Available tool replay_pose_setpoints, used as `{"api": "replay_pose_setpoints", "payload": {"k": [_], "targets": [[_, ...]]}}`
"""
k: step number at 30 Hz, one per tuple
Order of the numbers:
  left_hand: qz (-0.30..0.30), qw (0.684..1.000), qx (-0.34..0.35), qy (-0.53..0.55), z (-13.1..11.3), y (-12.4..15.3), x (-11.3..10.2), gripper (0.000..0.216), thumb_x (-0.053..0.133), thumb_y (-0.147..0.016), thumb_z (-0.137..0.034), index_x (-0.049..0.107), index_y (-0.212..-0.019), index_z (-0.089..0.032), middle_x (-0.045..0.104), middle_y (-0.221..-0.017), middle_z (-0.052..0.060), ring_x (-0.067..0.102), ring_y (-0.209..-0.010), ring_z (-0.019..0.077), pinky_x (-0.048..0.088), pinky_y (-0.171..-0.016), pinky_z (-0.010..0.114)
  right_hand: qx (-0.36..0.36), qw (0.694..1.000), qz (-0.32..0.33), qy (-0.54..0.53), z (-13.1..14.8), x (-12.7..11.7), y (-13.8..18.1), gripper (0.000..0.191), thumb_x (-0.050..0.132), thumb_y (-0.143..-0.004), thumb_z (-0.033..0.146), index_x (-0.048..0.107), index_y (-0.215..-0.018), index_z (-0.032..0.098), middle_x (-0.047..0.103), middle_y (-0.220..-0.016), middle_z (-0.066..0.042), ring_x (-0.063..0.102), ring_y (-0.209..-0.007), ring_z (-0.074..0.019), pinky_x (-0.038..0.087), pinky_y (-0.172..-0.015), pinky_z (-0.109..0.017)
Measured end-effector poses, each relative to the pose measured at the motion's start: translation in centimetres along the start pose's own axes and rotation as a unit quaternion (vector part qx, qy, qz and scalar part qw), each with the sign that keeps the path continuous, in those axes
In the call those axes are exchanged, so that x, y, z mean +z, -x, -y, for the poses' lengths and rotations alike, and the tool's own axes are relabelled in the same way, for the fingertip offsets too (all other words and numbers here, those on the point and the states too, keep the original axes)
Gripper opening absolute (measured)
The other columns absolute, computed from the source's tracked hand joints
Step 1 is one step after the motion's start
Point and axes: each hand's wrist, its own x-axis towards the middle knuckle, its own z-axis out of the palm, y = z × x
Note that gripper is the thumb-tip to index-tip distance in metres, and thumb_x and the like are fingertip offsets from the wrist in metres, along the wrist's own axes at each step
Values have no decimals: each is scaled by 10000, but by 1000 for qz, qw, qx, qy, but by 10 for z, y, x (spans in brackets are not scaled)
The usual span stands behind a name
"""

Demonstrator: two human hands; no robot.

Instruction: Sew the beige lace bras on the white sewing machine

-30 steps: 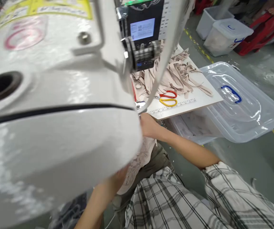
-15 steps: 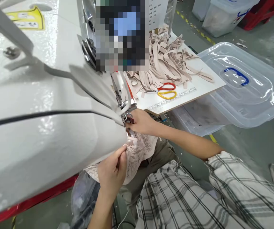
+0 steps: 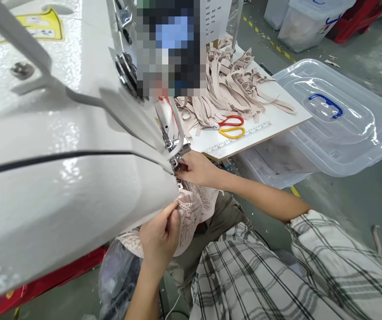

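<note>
A large white sewing machine (image 3: 61, 146) fills the left of the view. Its metal presser foot (image 3: 177, 151) sits at the head's lower right. A piece of pale pink lace fabric (image 3: 194, 209) hangs below the foot. My left hand (image 3: 161, 238) pinches the lace's near edge, fingers closed on it. My right hand (image 3: 197, 169) rests at the presser foot with fingers curled on the lace there; the fingertips are partly hidden by the machine.
A white table (image 3: 264, 129) holds a heap of beige fabric strips (image 3: 231, 89) and red-and-yellow scissors (image 3: 229, 126). A clear plastic bin lid with a blue handle (image 3: 327, 106) lies to the right, over a clear bin. More bins stand at the far right.
The view swung off the machine body, so both hands and the lace came into sight. In the last half second my left hand drew the lace slightly upward toward the foot.
</note>
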Motion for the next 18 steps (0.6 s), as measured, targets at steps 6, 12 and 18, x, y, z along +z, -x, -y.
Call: {"api": "replay_pose_setpoints", "payload": {"k": [6,12,18], "targets": [[-27,997,-78,-8,5,12,5,243,526,-934,-378,651,-1036,-195,727,-756,21,685,-641,165,506,-589,248,-12,1000,0,-8,1,-2,0,56,544,-772,122,547,-810,163,591,-1034,-66,563,-853,-153,449,-736,-253],[-111,989,-49,-86,-17,16,10,297,556,-931,-386,607,-1119,-163,658,-1021,140,615,-992,272,472,-868,406,7,1000,-3,8,5,-4,3,60,553,-758,144,556,-808,176,599,-991,-68,555,-890,-181,451,-752,-267],[-21,987,-3,-161,-62,10,24,502,617,-907,-348,548,-1328,-84,608,-1207,218,555,-1135,334,380,-1000,446,42,998,-12,47,5,0,3,17,566,-767,175,558,-754,183,581,-866,-47,534,-773,-184,446,-695,-299]]}}
